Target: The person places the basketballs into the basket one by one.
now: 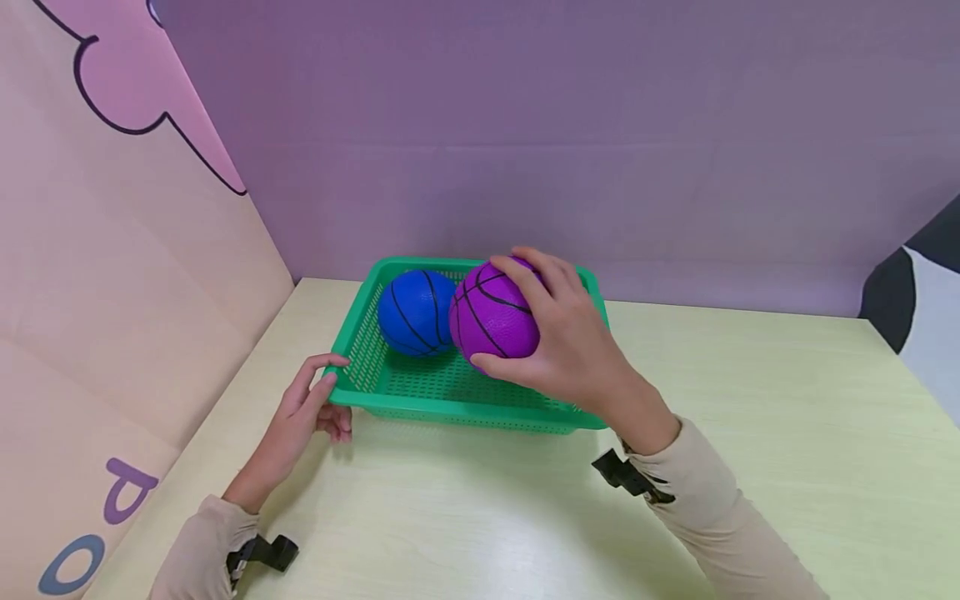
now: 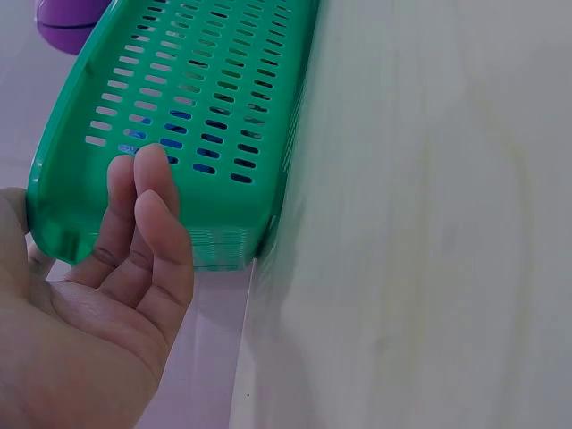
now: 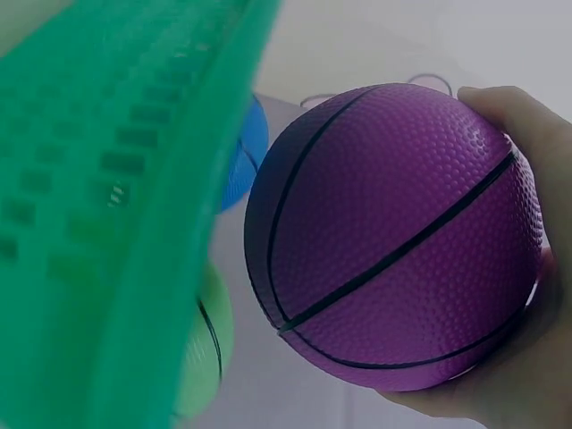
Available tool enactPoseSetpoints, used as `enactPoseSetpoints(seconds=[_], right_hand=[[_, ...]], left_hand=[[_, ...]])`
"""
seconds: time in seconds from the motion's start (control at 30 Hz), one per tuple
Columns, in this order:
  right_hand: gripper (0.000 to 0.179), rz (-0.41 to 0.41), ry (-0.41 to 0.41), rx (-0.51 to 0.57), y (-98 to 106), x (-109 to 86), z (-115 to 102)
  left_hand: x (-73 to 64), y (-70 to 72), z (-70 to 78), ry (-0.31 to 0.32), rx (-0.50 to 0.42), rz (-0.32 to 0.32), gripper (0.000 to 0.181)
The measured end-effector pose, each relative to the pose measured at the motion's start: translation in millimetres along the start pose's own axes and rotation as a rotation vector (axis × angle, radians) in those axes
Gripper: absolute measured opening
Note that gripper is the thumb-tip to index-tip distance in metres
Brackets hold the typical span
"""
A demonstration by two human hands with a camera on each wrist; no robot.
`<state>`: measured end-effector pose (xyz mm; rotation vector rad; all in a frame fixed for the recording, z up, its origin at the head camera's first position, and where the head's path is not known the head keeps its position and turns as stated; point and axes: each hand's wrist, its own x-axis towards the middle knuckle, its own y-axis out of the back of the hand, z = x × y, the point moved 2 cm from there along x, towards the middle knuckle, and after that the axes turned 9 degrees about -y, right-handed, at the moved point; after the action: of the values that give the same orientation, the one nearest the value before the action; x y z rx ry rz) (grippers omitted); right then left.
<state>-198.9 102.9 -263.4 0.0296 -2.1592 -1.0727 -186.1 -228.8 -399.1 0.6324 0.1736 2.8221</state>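
A green plastic basket with slotted walls stands on the table. My left hand pinches the rim at its near left corner, the other fingers hanging loosely beside the slotted wall. High over the right part of the basket, my right hand grips a purple toy basketball, thumb on the near side and fingers over the far side. A blue ball lies in the basket's left half. In the right wrist view, a light green ball shows past the rim; the head view hides it.
The pale wooden table extends to the right and in front of the basket. A purple wall panel rises close behind the basket. To the left stands a pale panel with printed shapes and letters.
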Motion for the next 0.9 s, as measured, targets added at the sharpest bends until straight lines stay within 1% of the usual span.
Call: enactPoseSetpoints(seconds=[0.2,0.4,0.53,0.7,0.9], right_hand=[[0.088,-0.034,0.016,-0.022,-23.3,1.6,-6.3],[0.089,-0.104,-0.008,-0.062,-41.9,1.9,-6.7],[0.089,-0.141,-0.023,-0.074,-51.0,1.2,-5.6],[0.089,-0.159,-0.044,-0.070,-59.1,0.6,-2.9],[0.091,-0.210,-0.097,-0.070,-69.0,-2.2,5.5]], left_hand=[[1.3,-2.1,-1.3,-0.004,-0.007,-0.002,0.034],[2.7,-5.5,-0.8,0.000,-0.007,-0.004,0.033],[3.6,-6.5,0.3,0.003,-0.007,-0.007,0.034],[3.7,-6.4,0.2,0.004,-0.009,-0.004,0.034],[1.7,-6.0,0.3,0.009,-0.005,0.000,0.034]])
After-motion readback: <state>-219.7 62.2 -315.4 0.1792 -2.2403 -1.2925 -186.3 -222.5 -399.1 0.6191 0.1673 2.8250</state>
